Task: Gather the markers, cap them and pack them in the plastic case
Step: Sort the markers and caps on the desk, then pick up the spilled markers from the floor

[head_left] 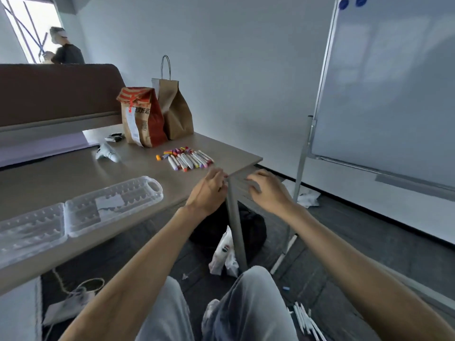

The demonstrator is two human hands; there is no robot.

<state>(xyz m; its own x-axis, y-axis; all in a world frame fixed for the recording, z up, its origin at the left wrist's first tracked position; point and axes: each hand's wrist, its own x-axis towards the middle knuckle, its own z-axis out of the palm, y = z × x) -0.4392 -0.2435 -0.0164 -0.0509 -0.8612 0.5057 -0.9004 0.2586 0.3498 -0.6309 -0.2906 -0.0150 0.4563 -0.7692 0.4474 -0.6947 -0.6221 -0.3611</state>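
The person is sitting at the table, both arms reaching toward its near corner. The left grip is hovering over the edge with fingers curled in; whether it is pinching anything cannot be told. The right grip is hanging just past the corner, fingers loosely bent, holding nothing visible. The markers are lying in a neat row just beyond both grips, with small coloured pieces, probably loose caps, bunched behind them. The plastic case is lying open well to the left, showing no markers inside. Gathering is looking done; capping and packing are seemingly left.
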